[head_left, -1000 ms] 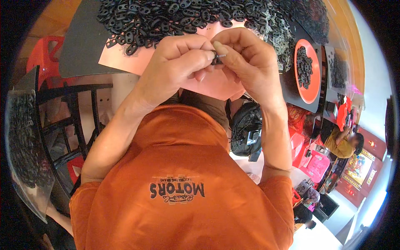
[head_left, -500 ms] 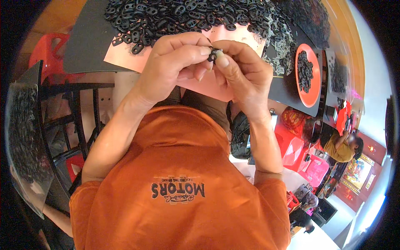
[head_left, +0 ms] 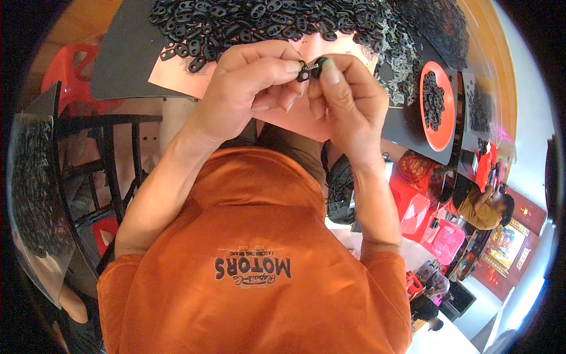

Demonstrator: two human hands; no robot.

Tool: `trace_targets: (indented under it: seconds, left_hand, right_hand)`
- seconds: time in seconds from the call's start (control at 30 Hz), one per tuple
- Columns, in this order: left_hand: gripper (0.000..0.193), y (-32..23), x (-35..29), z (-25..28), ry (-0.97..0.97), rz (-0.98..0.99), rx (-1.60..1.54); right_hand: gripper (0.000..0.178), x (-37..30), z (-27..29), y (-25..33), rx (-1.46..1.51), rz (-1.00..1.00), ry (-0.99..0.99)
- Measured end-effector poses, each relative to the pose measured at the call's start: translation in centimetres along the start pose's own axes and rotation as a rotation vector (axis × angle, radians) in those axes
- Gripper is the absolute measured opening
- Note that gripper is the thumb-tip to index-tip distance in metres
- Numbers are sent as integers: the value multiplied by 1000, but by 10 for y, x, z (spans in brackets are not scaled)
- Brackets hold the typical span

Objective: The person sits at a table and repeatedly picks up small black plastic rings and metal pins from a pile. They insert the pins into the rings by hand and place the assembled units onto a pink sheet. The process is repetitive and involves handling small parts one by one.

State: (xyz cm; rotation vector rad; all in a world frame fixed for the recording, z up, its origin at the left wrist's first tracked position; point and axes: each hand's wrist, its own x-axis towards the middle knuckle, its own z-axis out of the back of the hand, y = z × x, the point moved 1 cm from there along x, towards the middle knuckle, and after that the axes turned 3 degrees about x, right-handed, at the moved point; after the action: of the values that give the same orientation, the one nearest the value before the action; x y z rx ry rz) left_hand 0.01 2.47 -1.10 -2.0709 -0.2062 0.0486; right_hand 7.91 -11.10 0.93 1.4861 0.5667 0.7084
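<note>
Between thumb and finger, my left hand (head_left: pixel 247 88) pinches a small black plastic cord-lock piece (head_left: pixel 303 75). A short metal spring (head_left: pixel 312 67) sticks out from it toward the right. My right hand (head_left: pixel 354 97) grips another black plastic cord-lock piece (head_left: pixel 321 64) by thumb and index finger, at the spring's other end. Whether the spring sits inside that piece cannot be made out. Both hands are raised above a pink sheet (head_left: pixel 180 79). Beyond them lies a large heap of black two-hole cord-lock pieces (head_left: pixel 236 26).
Loose metal springs (head_left: pixel 401 68) lie heaped right of the black pieces on the dark table (head_left: pixel 127 59). An orange-red plate (head_left: pixel 437 143) holds more small black parts. A black metal frame (head_left: pixel 109 165) and red chair (head_left: pixel 68 74) stand left. A person (head_left: pixel 480 209) sits farther right.
My right fingers have shifted slightly up and right. A black piece now shows in them, and the spring between the hands is more exposed. My left hand has barely moved.
</note>
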Motion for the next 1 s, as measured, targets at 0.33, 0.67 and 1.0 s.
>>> trace_targets:
  seconds: [0.33,0.67,1.0]
  left_hand:
    - [18,0,2,-5,-33,30,66]
    - [17,-5,0,-10,-42,45,132]
    - [15,3,0,-4,60,16,252]
  right_hand:
    - [26,20,25,25,-51,-154,136]
    - [26,22,21,28,-157,-179,133]
    - [26,22,20,29,-300,-131,144]
